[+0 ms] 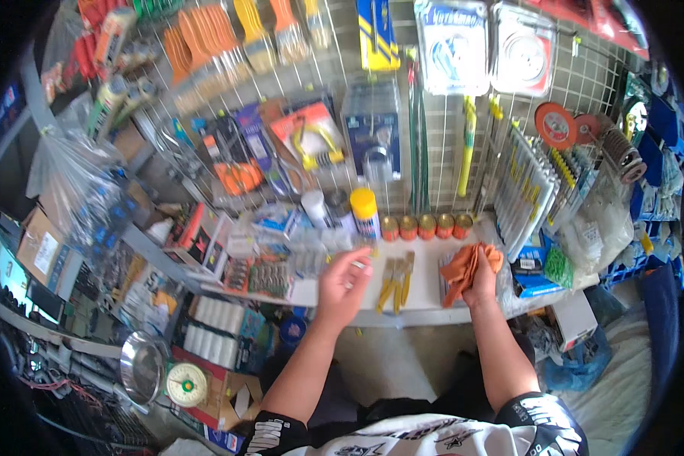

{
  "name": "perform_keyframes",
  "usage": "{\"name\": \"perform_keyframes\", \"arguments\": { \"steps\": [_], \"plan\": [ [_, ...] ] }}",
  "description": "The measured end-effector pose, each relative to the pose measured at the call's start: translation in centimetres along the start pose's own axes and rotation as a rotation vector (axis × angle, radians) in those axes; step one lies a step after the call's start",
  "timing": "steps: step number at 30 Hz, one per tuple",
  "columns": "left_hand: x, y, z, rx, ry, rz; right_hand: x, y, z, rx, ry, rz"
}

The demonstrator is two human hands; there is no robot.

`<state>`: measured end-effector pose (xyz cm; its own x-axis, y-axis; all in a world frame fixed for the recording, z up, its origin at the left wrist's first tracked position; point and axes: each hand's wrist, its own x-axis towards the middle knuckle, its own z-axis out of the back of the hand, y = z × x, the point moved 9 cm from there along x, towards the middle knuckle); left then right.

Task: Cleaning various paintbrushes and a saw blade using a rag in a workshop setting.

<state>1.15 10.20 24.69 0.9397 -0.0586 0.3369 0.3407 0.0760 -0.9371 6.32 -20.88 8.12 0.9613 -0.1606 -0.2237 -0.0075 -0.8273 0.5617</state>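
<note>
My right hand [481, 288] grips a crumpled orange cloth [466, 272] above the right part of a white shelf [370, 318]. A flat box [445, 283] shows partly from under the cloth. My left hand [342, 285] hovers over the shelf's front edge, its fingers loosely curled and apart, with no object visible in it. Between the hands lie three yellow-handled flat-headed tools [397, 283], too blurred to name exactly. Behind them stands a row of small orange cans [427, 227] with gold-coloured lids. A yellow-capped spray can [365, 214] is just beyond my left hand.
Packs of small hardware [269, 279] lie left of my left hand. A wire grid [444, 142] behind the shelf carries paintbrushes [205, 43], a packaged padlock [376, 162] and cutting discs [556, 125]. A dial scale [186, 385] stands low at left; blue bins [652, 194] rise at right.
</note>
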Motion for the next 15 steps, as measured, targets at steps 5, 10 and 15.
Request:
{"name": "perform_keyframes", "arguments": {
  "steps": [5, 10, 15],
  "plan": [
    [8.5, -21.8, 5.4, 0.245, -0.284, -0.795, 1.4, -1.7, 0.8, 0.042, -0.014, -0.012],
    [21.6, -31.4, 3.9, 0.831, -0.382, -1.020, 2.0, -3.5, -1.2, -0.011, 0.038, -0.093],
    [32.0, -30.1, 1.2, 1.033, -0.216, -0.674, 2.2, -2.0, -1.5, -0.038, 0.006, 0.045]
  ]
}}
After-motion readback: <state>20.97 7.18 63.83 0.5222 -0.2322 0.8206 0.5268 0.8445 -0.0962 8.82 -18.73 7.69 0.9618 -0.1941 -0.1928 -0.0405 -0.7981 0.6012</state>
